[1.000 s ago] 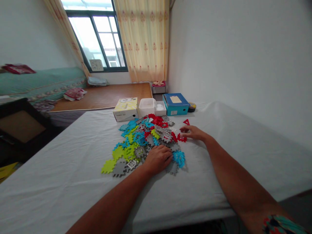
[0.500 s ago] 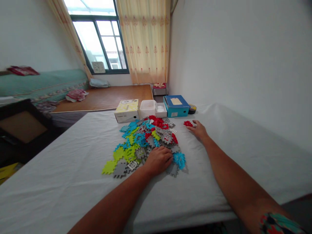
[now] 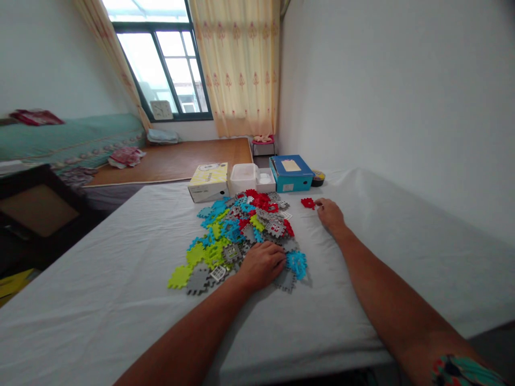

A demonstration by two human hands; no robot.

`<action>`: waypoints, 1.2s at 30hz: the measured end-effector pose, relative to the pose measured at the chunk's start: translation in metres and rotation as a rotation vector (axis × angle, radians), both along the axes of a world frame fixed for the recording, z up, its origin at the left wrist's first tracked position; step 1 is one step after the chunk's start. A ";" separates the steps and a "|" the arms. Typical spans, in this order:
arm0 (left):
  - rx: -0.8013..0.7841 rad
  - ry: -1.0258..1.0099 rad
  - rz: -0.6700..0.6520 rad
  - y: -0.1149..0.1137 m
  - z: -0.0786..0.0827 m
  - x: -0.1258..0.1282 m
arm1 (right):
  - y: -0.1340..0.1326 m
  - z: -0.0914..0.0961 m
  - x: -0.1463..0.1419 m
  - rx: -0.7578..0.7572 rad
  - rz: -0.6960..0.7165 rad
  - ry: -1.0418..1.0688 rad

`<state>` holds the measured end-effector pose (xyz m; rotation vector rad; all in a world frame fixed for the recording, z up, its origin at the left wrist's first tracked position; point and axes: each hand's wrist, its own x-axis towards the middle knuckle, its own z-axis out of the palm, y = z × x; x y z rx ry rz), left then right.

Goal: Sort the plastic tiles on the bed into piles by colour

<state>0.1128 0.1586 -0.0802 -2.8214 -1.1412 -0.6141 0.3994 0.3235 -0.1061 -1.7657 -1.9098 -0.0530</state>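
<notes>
At the left of the white cloth [image 3: 100, 257], a lime-green toothed piece [image 3: 179, 276] is seen at the near corner of the heap, with a grey plate [image 3: 198, 279] and a white lattice piece [image 3: 218, 273] beside it. Behind them a yellow box [image 3: 208, 182] is stood at the far side, and the heap of mixed pieces [image 3: 231, 229] is spread toward the middle. The left hand [image 3: 263, 262] is laid palm down over the heap's near edge, fingers loosely bent; whether anything is gripped beneath cannot be made out. To its right a blue toothed piece [image 3: 296, 264] is left uncovered, and farther back a blue box [image 3: 292, 174] is placed. A red toothed piece [image 3: 308, 203], perhaps more than one, is found on the cloth clear of the heap. At its right edge the right hand [image 3: 329, 214] is held with fingertips close together, touching or just beside it; a firm hold cannot be confirmed. The step in hand is judged to be the positioning of red apart from the heap; for the next move, a clean parting of the fingers without nudging the piece seems called for.
</notes>
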 end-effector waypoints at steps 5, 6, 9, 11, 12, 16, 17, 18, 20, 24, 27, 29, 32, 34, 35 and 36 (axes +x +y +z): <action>-0.010 0.012 0.002 0.000 0.000 0.000 | -0.001 -0.004 -0.005 -0.104 0.049 -0.084; -0.012 0.012 0.004 0.000 0.000 0.000 | -0.002 -0.004 -0.006 -0.145 0.066 -0.101; -0.014 0.016 0.000 0.000 0.000 0.000 | -0.008 0.001 -0.009 -0.213 0.108 -0.144; -0.012 0.014 -0.007 0.001 0.000 0.000 | -0.011 0.007 -0.010 -0.242 0.110 -0.156; -0.011 0.012 -0.009 0.001 0.000 -0.001 | -0.013 0.011 -0.011 -0.254 0.109 -0.157; -0.010 0.009 -0.011 0.001 0.000 -0.001 | -0.017 0.025 -0.013 -0.288 0.065 -0.165; -0.010 0.011 -0.010 0.001 0.000 -0.001 | -0.018 0.027 -0.013 -0.298 0.051 -0.171; -0.011 0.013 -0.009 0.001 0.000 -0.001 | -0.020 0.030 -0.012 -0.306 0.034 -0.179; -0.014 0.019 -0.008 0.000 0.000 -0.001 | -0.022 0.033 -0.008 -0.305 -0.027 -0.196; -0.018 0.027 -0.018 0.001 0.000 -0.001 | -0.025 0.033 0.002 -0.242 -0.179 -0.190; -0.018 0.030 -0.019 0.001 0.000 -0.001 | -0.020 0.026 0.005 -0.137 -0.108 -0.129; -0.015 0.030 -0.019 0.001 0.000 -0.001 | -0.015 0.017 0.003 -0.058 -0.011 -0.086; -0.007 0.027 -0.015 0.002 -0.001 -0.001 | -0.009 0.004 -0.002 -0.048 0.069 -0.055; -0.006 0.026 -0.013 0.001 -0.001 -0.001 | -0.008 -0.002 -0.004 -0.099 0.113 -0.067; -0.007 0.026 -0.013 0.001 -0.001 -0.001 | -0.009 -0.003 -0.004 -0.129 0.138 -0.079; -0.009 0.026 -0.014 0.001 0.000 -0.002 | -0.009 -0.003 -0.004 -0.154 0.156 -0.091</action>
